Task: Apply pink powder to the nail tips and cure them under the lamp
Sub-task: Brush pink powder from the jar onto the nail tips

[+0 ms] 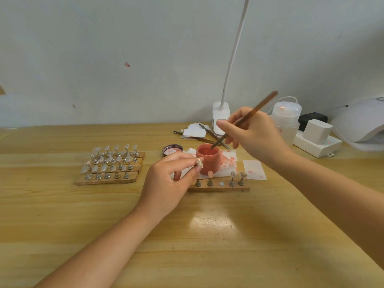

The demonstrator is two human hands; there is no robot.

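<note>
Left hand (166,179): fingers curled, thumb and forefinger pinching one nail tip (200,162) at their ends; the tip sits just beside the near wall of the powder jar, lifted off the surface.

Right hand (252,135): fingers grasping a brown brush (247,117) partway down its handle, pen-fashion, the handle slanting up toward the far right.

Brush end: dipped into the open mouth of the powder jar (207,160), in the pink powder; the fingers stay above and to the right of the jar, not touching it.

Powder jar: upright on a stained white paper (227,161), around the middle of the surface; its lid (172,149) lies open just to its left.

Small wooden strip (219,188): just nearer than the jar, carrying a few metal stands, some with tips on them.

Larger wooden racks (110,173): toward the left of the surface, rows of stands with clear tips.

Curing lamp (361,123): white, at the far right edge of the surface, well apart from both hands.

Desk lamp (221,115): white, at the far edge, its neck rising out of view.
</note>
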